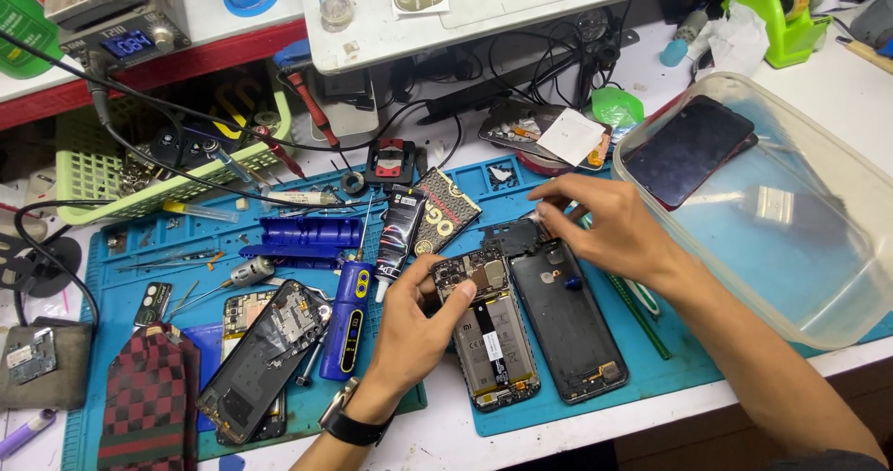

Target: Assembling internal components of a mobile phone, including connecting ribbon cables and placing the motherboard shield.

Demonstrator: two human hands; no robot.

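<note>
An opened phone (493,341) with its battery and circuit board exposed lies on the blue work mat (530,406). My left hand (414,327) grips its upper end, thumb on the circuit board (470,271). Beside it on the right lies the dark back cover (569,322). My right hand (605,225) hovers over the cover's top end, fingertips pinching a small pale part above a black plastic piece (510,237). A watch sits on my left wrist.
A clear plastic tub (837,276) with a dark phone under it stands at the right. Another dismantled phone (260,359), a blue electric screwdriver (346,318), a glue tube (398,234), a green basket (102,178) of tools and several cables fill the left and back.
</note>
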